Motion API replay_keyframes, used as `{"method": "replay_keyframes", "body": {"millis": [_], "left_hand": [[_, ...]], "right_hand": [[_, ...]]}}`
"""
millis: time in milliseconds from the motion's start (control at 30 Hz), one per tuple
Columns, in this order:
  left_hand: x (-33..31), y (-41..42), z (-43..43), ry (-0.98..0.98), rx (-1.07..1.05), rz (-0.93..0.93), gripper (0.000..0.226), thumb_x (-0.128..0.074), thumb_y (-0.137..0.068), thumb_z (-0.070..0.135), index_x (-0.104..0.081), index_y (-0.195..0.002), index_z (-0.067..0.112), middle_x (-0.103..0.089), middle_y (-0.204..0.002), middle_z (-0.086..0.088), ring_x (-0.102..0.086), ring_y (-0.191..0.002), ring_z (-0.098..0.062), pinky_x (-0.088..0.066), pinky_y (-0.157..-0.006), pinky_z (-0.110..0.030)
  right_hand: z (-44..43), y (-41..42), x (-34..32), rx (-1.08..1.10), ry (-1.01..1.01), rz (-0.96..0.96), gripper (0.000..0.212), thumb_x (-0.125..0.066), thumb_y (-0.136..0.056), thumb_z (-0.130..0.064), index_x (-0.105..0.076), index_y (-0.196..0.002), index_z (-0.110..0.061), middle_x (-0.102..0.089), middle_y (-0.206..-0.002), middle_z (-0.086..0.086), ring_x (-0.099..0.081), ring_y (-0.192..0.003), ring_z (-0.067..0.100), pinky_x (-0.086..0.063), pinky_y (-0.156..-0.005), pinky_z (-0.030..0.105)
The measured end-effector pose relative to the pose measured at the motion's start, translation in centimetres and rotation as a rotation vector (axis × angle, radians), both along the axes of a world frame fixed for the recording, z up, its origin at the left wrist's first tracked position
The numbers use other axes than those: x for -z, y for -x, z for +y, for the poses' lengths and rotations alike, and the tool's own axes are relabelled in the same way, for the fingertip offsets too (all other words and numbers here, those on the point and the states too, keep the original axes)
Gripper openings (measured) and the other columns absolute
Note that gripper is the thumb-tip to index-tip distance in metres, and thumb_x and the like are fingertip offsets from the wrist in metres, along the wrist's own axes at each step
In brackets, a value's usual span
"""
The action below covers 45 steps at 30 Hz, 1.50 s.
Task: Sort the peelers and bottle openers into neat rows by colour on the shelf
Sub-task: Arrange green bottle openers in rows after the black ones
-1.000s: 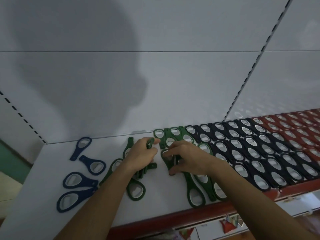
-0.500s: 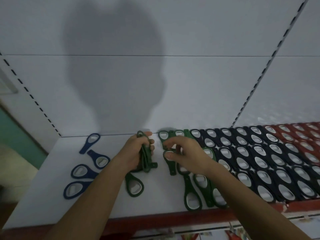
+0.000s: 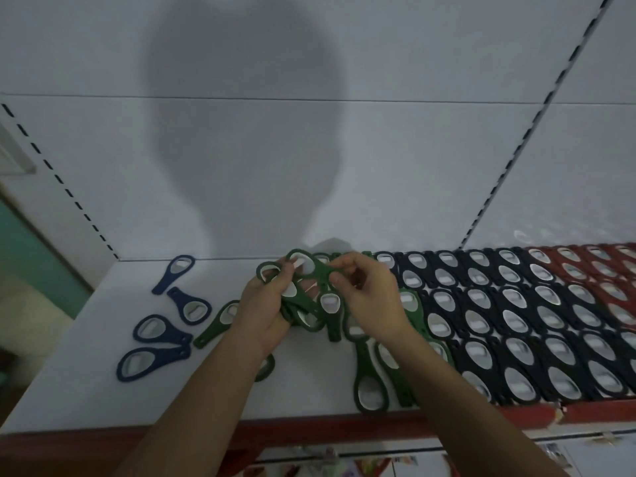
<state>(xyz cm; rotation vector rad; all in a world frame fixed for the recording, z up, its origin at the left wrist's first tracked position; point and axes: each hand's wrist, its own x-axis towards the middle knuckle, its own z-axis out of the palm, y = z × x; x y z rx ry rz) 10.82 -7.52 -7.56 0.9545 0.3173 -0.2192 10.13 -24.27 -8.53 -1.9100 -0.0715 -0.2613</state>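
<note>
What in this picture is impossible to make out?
Head view only:
- Count of green openers in the left hand: fingers and overlap hide it.
- Red openers: cut off by the right edge.
- Green opener under the left forearm: mostly covered.
- Goods below the shelf: blurred, cut off.

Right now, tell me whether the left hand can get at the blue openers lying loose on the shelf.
Reach, probably yes: the blue openers lie just left of the left hand, with one loose green opener between. But its fingers grip a bunch of green openers, so picking one up looks awkward.
</note>
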Motion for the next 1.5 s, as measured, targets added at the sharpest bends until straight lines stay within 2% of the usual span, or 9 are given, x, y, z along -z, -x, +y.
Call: {"method": "replay_keyframes", "body": {"millis": [133,367,500,667,800,1000,1267,1367,1500], "left_hand": [[0.7,0.2,0.5,-0.079,-0.050,0.058,0.031,-0.051,-0.107,0.030,-0.066,-0.115,0.004,-0.077,-0.093,-0.017,-0.076,-0.081,-0.032,-0.058,-0.086,-0.053],[1.2,0.6,0.4,-0.118,0.110,0.016,0.028,-0.069,-0.092,0.037,-0.058,-0.105,0.014,-0.042,-0.063,-0.001,-0.034,-0.047,-0.013,-0.034,-0.050,-0.026],[0.7,1.5,-0.3,-0.439,0.238,-0.210,0.030,-0.077,-0.086,0.028,-0.068,-0.106,0.007,-0.057,-0.070,-0.009,-0.039,-0.050,-0.014,-0.037,-0.049,-0.027],[-0.2,1.4,-0.7,-0.783,0.128,-0.364,0.005,-0.069,-0.096,0.014,-0.070,-0.098,0.018,-0.070,-0.072,0.009,-0.057,-0.056,-0.007,-0.047,-0.054,-0.024],[-0.7,0.5,1.1,-1.072,0.364,-0.557,0.010,-0.070,-0.095,0.026,-0.066,-0.099,0.035,-0.071,-0.094,0.014,-0.068,-0.086,0.000,-0.055,-0.076,-0.028],[-0.6,2.7,0.2,-1.269,0.728,-0.630,0.013,-0.067,-0.098,0.027,-0.058,-0.097,0.036,-0.067,-0.089,0.014,-0.065,-0.080,0.006,-0.047,-0.069,-0.020],[1.0,3.9,-0.1,-1.477,0.644,-0.808,0.024,-0.071,-0.092,0.043,-0.061,-0.111,0.034,-0.053,-0.106,0.017,-0.054,-0.091,0.001,-0.048,-0.080,-0.025],[1.6,4.1,1.1,-1.432,0.644,-0.828,0.034,-0.070,-0.089,0.056,-0.061,-0.117,0.038,-0.051,-0.111,0.024,-0.054,-0.097,0.005,-0.047,-0.082,-0.019],[1.6,4.4,2.5,-1.424,0.828,-0.861,0.058,-0.070,-0.076,0.071,-0.061,-0.125,0.041,-0.048,-0.116,0.030,-0.054,-0.100,0.008,-0.050,-0.085,-0.019]], "right_hand": [[-2.9,-0.3,-1.0,-0.013,-0.158,0.083,0.016,-0.063,-0.095,-0.001,-0.072,-0.095,-0.015,-0.068,-0.074,-0.002,-0.061,-0.068,0.015,-0.053,-0.069,0.034],[-3.5,2.1,-1.2,-0.049,-0.269,0.155,0.012,-0.067,-0.092,0.005,-0.064,-0.091,-0.007,-0.068,-0.079,0.014,-0.072,-0.067,0.031,-0.059,-0.064,0.035],[-3.1,2.9,-0.9,-0.015,-0.368,0.147,0.011,-0.073,-0.086,0.006,-0.064,-0.084,-0.001,-0.072,-0.075,0.014,-0.072,-0.070,0.028,-0.059,-0.064,0.028],[-3.0,3.7,-0.5,-0.129,-0.203,0.106,0.006,-0.075,-0.086,0.001,-0.069,-0.084,0.000,-0.072,-0.078,0.014,-0.068,-0.071,0.024,-0.059,-0.073,0.033],[-4.4,3.4,-0.1,0.037,-0.026,0.055,0.014,-0.071,-0.093,-0.017,-0.069,-0.079,-0.013,-0.068,-0.074,0.002,-0.063,-0.072,0.027,-0.056,-0.073,0.042],[-4.3,3.8,0.8,0.073,0.110,0.040,0.018,-0.071,-0.094,-0.019,-0.067,-0.076,-0.016,-0.067,-0.071,-0.001,-0.062,-0.068,0.019,-0.053,-0.068,0.036],[-3.8,4.1,1.8,0.065,0.211,-0.046,0.015,-0.071,-0.093,-0.018,-0.066,-0.079,-0.017,-0.066,-0.074,-0.006,-0.060,-0.066,0.013,-0.052,-0.066,0.034],[-4.3,3.9,2.5,0.026,0.481,-0.152,0.006,-0.066,-0.093,-0.024,-0.069,-0.098,-0.021,-0.067,-0.098,-0.008,-0.059,-0.089,0.013,-0.053,-0.078,0.040],[-4.4,3.9,3.7,-0.106,0.893,-0.028,0.040,-0.046,-0.102,-0.038,-0.048,-0.143,-0.037,-0.040,-0.154,-0.006,-0.029,-0.144,0.022,-0.031,-0.110,0.051]]}}
